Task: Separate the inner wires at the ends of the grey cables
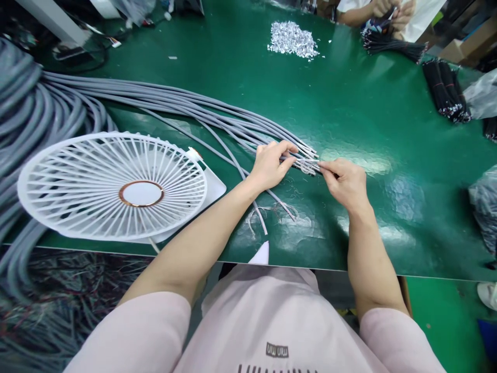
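Note:
Several grey cables point(186, 98) run from the left across the green table and end near my hands. My left hand point(272, 163) is closed around one cable close to its stripped end, thumb and fingers pinching it. Just to the right, my right hand point(344, 181) pinches the tip of that cable between thumb and fingers. Pale loose strands point(307, 166) show between the two hands. Other cable ends lie beside my left hand, at its far side. Two separate cable ends point(289, 212) with frayed threads rest nearer to me, below my left hand.
A white fan point(142, 193) stands at the left, beside large coils of grey cable point(23, 103). Small silvery pieces point(293, 39) are heaped at the back. Across the table a person's hands point(392, 13) work near black wire bundles point(446, 88). Plastic bags point(485, 202) are at the right edge.

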A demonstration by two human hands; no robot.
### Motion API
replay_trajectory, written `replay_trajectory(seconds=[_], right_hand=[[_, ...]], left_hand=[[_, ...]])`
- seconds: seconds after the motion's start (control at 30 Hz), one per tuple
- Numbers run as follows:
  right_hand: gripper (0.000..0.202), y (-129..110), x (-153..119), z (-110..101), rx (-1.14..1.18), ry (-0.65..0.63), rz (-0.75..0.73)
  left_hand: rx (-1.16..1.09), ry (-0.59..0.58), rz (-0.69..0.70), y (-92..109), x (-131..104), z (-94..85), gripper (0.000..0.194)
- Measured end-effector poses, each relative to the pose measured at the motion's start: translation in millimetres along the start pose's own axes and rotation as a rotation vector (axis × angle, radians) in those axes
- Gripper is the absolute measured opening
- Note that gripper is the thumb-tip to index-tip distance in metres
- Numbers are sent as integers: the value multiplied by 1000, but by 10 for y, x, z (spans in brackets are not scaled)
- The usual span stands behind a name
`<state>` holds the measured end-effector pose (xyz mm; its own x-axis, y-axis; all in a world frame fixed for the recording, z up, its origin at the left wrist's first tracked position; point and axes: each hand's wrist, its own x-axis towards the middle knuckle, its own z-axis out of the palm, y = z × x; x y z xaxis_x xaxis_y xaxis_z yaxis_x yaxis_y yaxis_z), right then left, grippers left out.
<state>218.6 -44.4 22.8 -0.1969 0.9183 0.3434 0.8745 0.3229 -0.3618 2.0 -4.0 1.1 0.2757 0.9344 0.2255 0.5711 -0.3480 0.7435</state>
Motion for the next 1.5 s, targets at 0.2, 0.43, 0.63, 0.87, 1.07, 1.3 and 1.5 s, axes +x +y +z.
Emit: replay_trajectory(seconds=[0.2, 0.43, 0.63, 0.87, 1.07, 1.3, 1.5], right_hand=[[23, -20, 10, 99, -36, -29, 5], [22, -27, 18, 178, 30, -33, 27], [18, -38, 44, 266, 117, -4, 64], [11, -141, 79, 397, 306, 37, 162], [12, -179, 98, 425, 504, 77, 218], [16, -292, 47, 312, 539, 57, 164], [16, -315, -17, 232, 508, 34, 100]], left_hand=[[-1, 8, 16, 1, -4, -2, 22], [7, 8, 46, -27, -18, 14, 26], [-12, 20, 69, -44, -17, 28, 31], [-24, 1, 40, -29, -9, 32, 39], [-60, -7, 14, -17, 9, 34, 42], [-37, 24, -3, -45, 17, 60, 29], [34, 7, 53, -16, 4, 51, 11]])
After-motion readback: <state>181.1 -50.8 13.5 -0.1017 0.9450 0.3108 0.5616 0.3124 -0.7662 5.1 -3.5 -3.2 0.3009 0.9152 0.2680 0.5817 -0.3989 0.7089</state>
